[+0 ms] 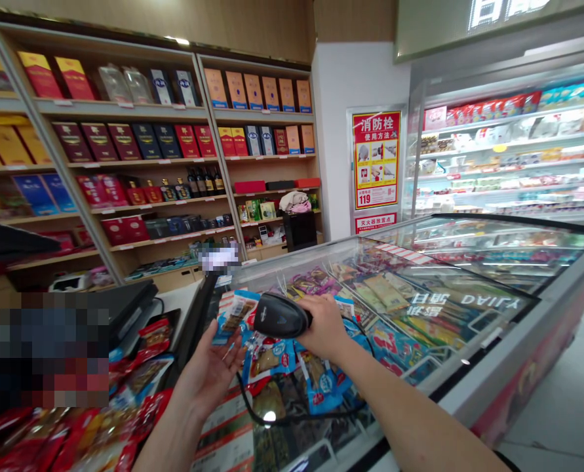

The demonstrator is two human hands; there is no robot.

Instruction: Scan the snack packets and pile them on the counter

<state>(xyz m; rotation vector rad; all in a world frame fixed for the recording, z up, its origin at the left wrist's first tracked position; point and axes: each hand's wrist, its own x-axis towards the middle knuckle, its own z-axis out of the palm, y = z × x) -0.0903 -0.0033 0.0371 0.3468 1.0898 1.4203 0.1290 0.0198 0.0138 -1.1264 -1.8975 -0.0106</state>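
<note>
One blurred packet (pixel 236 313) in left hand (pixel 214 368), right hand (pixel 325 329) partly hiding scanner (pixel 280 316)

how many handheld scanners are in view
1: the black scanner in the right hand, near the packet in the left hand. Others could be hidden from this view.

Here's the freezer (pixel 518 354), stretching away to the right, packets (pixel 271 359) lying on top! Over them, the scanner (pixel 279 316) in the right hand (pixel 324 328); just left, a packet (pixel 236 313) in the left hand (pixel 213 370). Farther left, bags (pixel 147 416) pile up. Behind: shelves (pixel 219 149) left, poster (pixel 375 160) on the middle wall (pixel 333 118), fridge (pixel 416 124) right.
</note>
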